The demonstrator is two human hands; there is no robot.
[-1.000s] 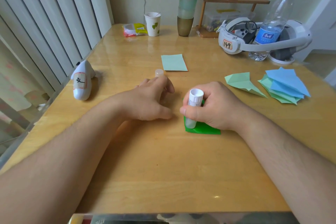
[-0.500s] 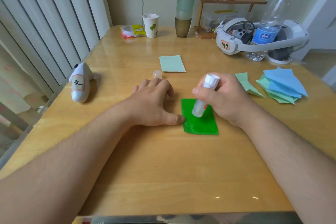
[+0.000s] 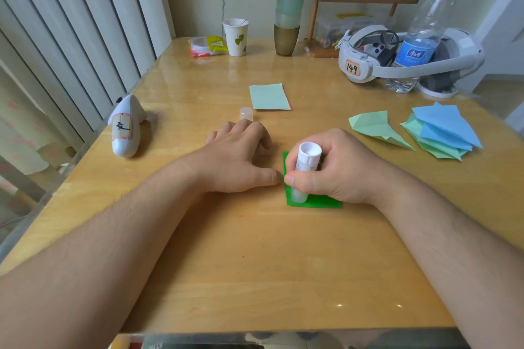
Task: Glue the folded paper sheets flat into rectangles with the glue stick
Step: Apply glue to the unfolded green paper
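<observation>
A bright green folded paper (image 3: 317, 202) lies flat on the wooden table (image 3: 255, 263), mostly hidden under my right hand (image 3: 337, 170). That hand grips a white glue stick (image 3: 304, 167), held almost upright with its lower end on the paper's near left part. My left hand (image 3: 241, 156) rests palm down on the table just left of the paper, fingers relaxed, thumb tip at the paper's left edge. The glue stick's cap (image 3: 246, 114) stands beyond my left fingers. A pale green paper rectangle (image 3: 269, 96) lies farther back.
A pale green folded paper (image 3: 377, 129) and a stack of blue and green folded papers (image 3: 442, 133) lie at the right. A white toy-like object (image 3: 126, 127) sits at the left edge. Paper cup (image 3: 236, 37), stacked cups (image 3: 289, 5), headset (image 3: 397, 56) and water bottle (image 3: 422, 34) stand at the back.
My right hand has drawn the glue stick back toward me across the green paper, from its far part to its near left part. My left hand has stayed in place.
</observation>
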